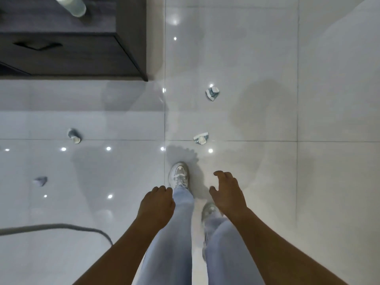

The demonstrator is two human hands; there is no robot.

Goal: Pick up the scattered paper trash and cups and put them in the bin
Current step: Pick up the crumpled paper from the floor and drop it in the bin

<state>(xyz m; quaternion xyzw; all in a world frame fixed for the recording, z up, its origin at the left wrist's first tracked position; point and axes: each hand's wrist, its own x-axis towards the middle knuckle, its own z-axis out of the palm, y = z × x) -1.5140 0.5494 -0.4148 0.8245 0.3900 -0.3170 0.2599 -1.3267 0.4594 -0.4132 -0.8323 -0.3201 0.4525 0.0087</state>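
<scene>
With my left hand (157, 204) and right hand (227, 192) loose and holding nothing, collection appears unstarted: crumpled cups (212, 93) lie at twelve, what may be paper (40, 181) at nine; no bin visible.

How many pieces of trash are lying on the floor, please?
4: a crumpled white-and-teal paper cup ahead, another just beyond the forward white shoe, a grey-white cup left, and a small grey wad nearer left. More may lie outside view.
</scene>
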